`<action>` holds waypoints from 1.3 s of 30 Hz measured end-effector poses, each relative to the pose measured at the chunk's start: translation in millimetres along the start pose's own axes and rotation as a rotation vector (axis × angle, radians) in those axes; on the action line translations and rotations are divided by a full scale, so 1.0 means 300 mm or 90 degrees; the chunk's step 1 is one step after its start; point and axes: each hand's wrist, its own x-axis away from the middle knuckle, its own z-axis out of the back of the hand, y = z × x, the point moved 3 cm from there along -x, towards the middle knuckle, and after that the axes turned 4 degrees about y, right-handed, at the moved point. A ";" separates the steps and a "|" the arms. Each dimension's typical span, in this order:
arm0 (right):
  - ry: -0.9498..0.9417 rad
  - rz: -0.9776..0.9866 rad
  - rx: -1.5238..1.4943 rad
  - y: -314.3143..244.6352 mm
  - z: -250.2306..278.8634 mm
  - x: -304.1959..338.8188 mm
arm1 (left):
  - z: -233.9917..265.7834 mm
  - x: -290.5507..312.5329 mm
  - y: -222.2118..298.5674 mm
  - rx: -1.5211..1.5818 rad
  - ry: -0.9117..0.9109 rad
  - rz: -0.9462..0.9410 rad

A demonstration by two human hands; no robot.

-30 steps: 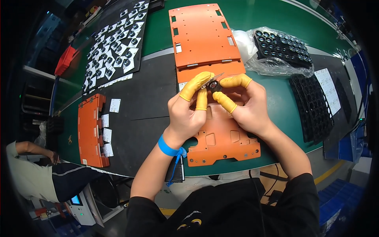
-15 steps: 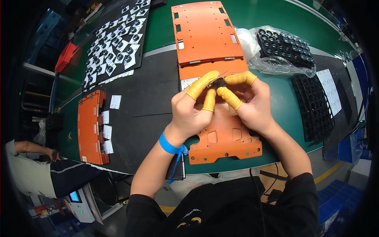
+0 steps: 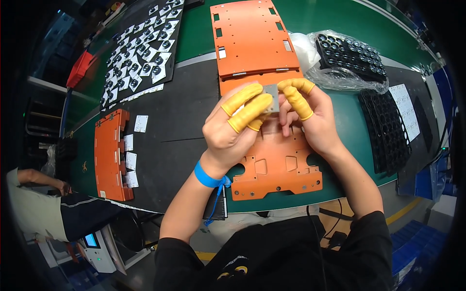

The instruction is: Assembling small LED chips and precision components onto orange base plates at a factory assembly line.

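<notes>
My left hand (image 3: 239, 121), with yellow finger cots and a blue wrist strap, pinches a small square grey circuit board (image 3: 273, 98). The board stands tilted, a flat face with small holes toward me. At its upper right edge, my right hand (image 3: 310, 109) has its yellow-covered thumb and forefinger together, their tips touching the board; its bare fingers curl behind. Whatever is on the board's far side is hidden. Both hands are above an orange fixture plate (image 3: 276, 172) with cut-outs, and an orange hinged cover (image 3: 255, 39) extends beyond it.
Many white boards with black lenses (image 3: 141, 51) lie on a black mat at the far left. An orange fixture (image 3: 110, 155) stands left beside white cards (image 3: 131, 161). Right are a bagged lens tray (image 3: 349, 56) and a black tray (image 3: 383, 131). Another person (image 3: 41, 203) is at far left.
The board has been turned from edge-on to show its flat face. My left fingers have closed over its left side, and my right thumb has come up to the forefinger.
</notes>
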 end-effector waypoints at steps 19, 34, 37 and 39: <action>-0.213 -0.223 0.141 -0.022 0.022 -0.011 | 0.010 0.000 0.021 -0.058 -0.017 -0.074; -0.182 -0.205 0.064 -0.020 0.012 -0.007 | 0.009 -0.004 0.046 -0.059 -0.008 -0.053; -0.173 -0.230 0.050 -0.014 0.031 -0.007 | 0.008 -0.005 0.045 -0.063 -0.028 -0.082; -0.182 -0.256 0.043 -0.022 0.024 -0.005 | 0.018 -0.009 0.041 -0.074 -0.046 -0.126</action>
